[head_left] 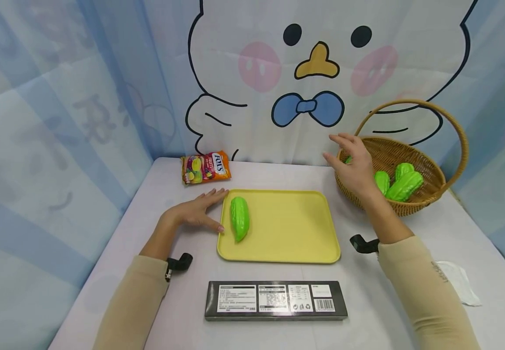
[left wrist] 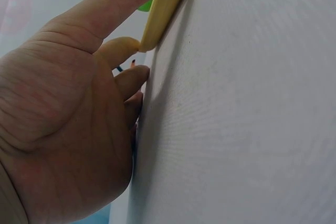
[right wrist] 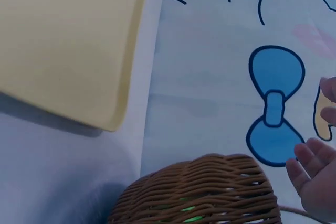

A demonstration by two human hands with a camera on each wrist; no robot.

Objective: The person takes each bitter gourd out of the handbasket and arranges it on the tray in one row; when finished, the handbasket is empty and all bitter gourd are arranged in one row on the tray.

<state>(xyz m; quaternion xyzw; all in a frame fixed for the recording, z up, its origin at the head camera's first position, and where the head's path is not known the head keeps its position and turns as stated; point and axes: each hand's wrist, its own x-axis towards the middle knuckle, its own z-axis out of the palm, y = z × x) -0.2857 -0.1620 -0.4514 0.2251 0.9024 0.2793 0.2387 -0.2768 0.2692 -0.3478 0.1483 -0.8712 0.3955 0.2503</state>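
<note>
My left hand (head_left: 193,212) touches the left edge of a yellow tray (head_left: 290,226), fingers spread and thumb by the rim. On the tray's left side lies a bright green, ridged toy vegetable (head_left: 240,218), resembling a bitter melon. My right hand (head_left: 355,167) is raised at the left rim of a wicker basket (head_left: 381,148), fingers apart and holding nothing. Several similar green vegetables (head_left: 405,186) lie in the basket, one partly behind the right hand. In the right wrist view, the fingertips (right wrist: 311,156) appear above the basket's woven side (right wrist: 205,190).
The basket's tall arched handle (head_left: 463,146) rises on the right. An orange snack packet (head_left: 206,167) lies behind the tray, at the back left. A long dark box (head_left: 276,301) lies in front. A white cloth or tissue (head_left: 458,282) is beside the right sleeve. A printed curtain hangs behind.
</note>
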